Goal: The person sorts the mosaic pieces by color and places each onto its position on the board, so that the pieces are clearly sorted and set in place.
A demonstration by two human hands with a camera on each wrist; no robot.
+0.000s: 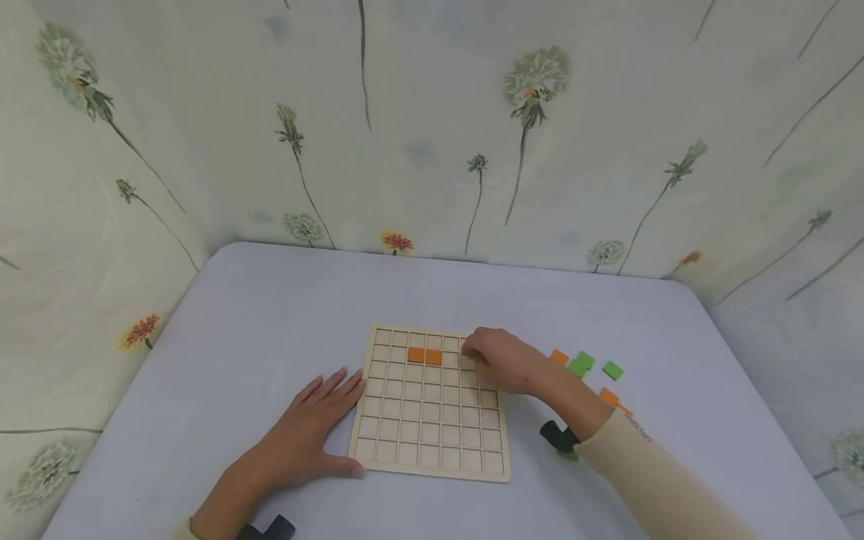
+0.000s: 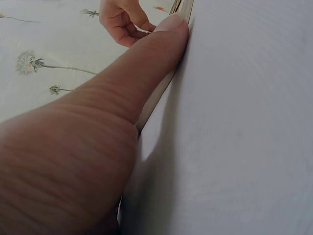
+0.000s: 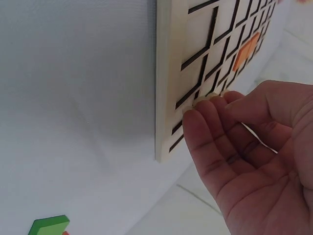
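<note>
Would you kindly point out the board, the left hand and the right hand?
Board (image 1: 430, 412): head view, a bare square near its middle.
Left hand (image 1: 313, 429): head view, its back.
Right hand (image 1: 505, 361): head view, its back.

The left hand (image 2: 83, 142) rests its thumb (image 2: 156, 46) against a wooden board (image 2: 155, 101), the right hand (image 2: 123, 22) beyond it.

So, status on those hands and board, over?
Left hand touching board. Right hand at its right side, partly hiding it; grip unclear. Two orange tiles set in.
</note>
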